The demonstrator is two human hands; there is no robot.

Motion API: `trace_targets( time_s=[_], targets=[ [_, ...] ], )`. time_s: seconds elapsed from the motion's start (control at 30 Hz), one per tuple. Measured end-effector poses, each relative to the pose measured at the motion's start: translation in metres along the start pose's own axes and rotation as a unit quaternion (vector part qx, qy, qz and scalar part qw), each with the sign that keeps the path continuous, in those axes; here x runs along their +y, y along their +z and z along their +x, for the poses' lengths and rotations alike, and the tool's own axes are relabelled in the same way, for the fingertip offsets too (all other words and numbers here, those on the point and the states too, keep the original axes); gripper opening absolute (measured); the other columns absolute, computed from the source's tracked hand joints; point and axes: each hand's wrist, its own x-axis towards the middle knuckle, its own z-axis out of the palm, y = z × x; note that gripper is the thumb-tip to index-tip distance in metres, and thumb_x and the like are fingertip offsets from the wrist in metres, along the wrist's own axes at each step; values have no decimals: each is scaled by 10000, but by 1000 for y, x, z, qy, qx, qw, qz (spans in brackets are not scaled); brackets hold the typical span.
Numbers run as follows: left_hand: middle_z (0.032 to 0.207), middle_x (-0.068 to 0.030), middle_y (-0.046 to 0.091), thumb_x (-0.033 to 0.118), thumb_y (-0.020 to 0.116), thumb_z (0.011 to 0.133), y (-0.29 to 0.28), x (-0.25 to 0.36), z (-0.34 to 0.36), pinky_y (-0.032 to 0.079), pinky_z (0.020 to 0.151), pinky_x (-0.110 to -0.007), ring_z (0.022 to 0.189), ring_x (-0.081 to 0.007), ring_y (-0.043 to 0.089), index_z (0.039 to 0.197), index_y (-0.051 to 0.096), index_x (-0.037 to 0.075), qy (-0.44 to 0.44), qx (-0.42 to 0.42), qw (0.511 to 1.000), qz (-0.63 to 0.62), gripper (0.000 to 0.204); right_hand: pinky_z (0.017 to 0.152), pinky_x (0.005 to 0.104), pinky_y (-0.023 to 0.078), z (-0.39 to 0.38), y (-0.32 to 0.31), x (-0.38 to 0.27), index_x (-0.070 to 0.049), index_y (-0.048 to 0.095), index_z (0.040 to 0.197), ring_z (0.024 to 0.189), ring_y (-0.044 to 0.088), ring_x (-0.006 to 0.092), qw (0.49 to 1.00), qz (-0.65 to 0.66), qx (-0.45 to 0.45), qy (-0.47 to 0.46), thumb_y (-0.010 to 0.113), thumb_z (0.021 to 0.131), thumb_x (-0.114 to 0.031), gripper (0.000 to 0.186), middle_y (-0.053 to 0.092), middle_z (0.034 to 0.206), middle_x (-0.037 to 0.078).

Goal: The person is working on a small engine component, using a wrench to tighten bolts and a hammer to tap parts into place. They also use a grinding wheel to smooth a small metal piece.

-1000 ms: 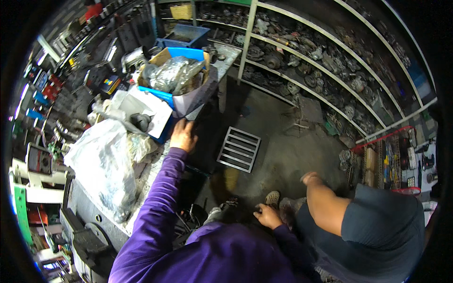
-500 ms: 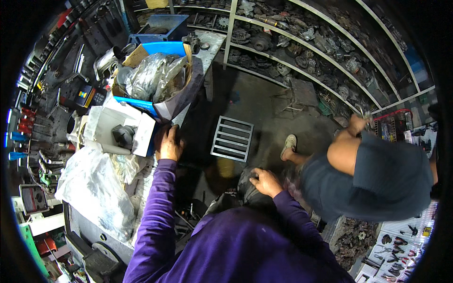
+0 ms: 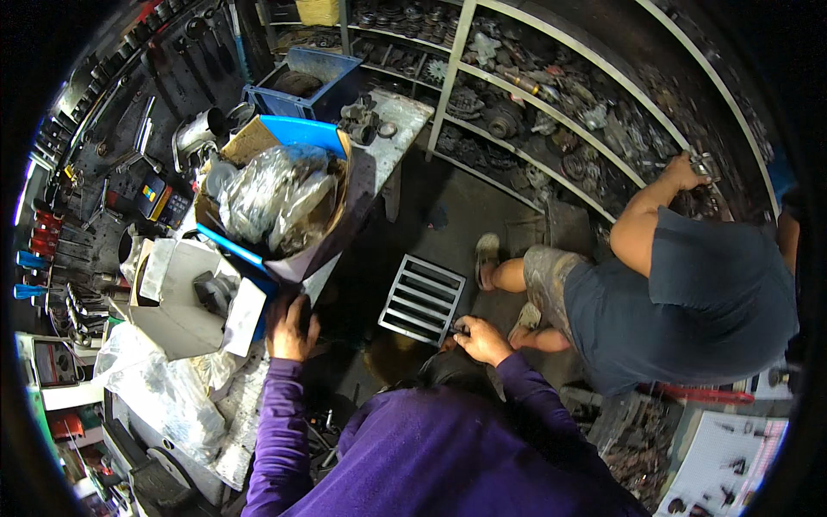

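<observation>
My left hand (image 3: 291, 329) rests at the workbench edge, palm down, fingers bent and thumb apart, with no object visible in it. Beside it stand an open white cardboard box (image 3: 177, 320) with a dark metal part (image 3: 216, 294) inside, and a larger blue-edged cardboard box (image 3: 303, 130) filled with plastic-wrapped things (image 3: 276, 196). My right hand (image 3: 484, 341) is over my knee, thumb and fingers drawn together. A small dark spot shows between them, too unclear to name. Beyond that hand, a slatted metal frame (image 3: 423, 301) is low over the floor.
At right, another person in a dark shirt (image 3: 689, 319) reaches a hand (image 3: 685, 172) to shelves (image 3: 558, 102) crowded with metal parts. A blue crate (image 3: 297, 105) stands on the bench's far end. Clear plastic bags (image 3: 159, 388) lie nearer; tools hang at left.
The other person has straightened their reach toward the shelf and shifted their feet. My right hand has moved slightly left; my left hand now sits lower in the tilted view.
</observation>
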Motion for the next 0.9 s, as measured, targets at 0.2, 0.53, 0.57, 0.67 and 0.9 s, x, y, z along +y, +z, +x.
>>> trace_targets(
  time_s=[0.2,0.53,0.57,0.67,0.9],
  targets=[
    [1379,-203,634,229,850,770,-5,11,-1,471,1120,-535,1315,-441,571,1281,682,85,-30,-7,998,53,557,885,476,573,64,-63,28,7,714,1217,1019,730,425,996,-41,-54,-57,762,926,-234,381,759,1061,254],
    [1324,-183,637,284,924,695,-2,25,3,481,1083,-531,1257,-438,587,1265,675,143,-87,-8,986,144,638,809,466,580,172,-204,-12,-56,754,1134,919,753,379,991,31,114,-57,760,948,-251,270,773,964,190],
    [1319,-181,637,282,923,695,-1,27,4,484,1076,-531,1250,-436,589,1257,676,145,-83,-6,985,151,629,803,464,582,185,-210,-13,-46,749,1123,914,755,382,986,51,137,-79,755,952,-245,262,777,972,194],
    [1332,-179,632,271,913,704,6,32,5,491,1050,-531,1234,-437,591,1238,676,150,-129,3,977,167,597,793,460,586,222,-223,-14,-26,740,1100,913,761,390,979,59,161,-112,746,961,-237,252,782,984,208],
    [1292,-253,621,357,909,647,35,27,-12,416,1121,-606,1257,-469,562,1199,671,126,-217,-3,941,260,644,830,433,597,350,-241,-6,21,751,1068,935,772,368,980,22,122,-156,793,919,-175,249,782,984,222]
  ],
)
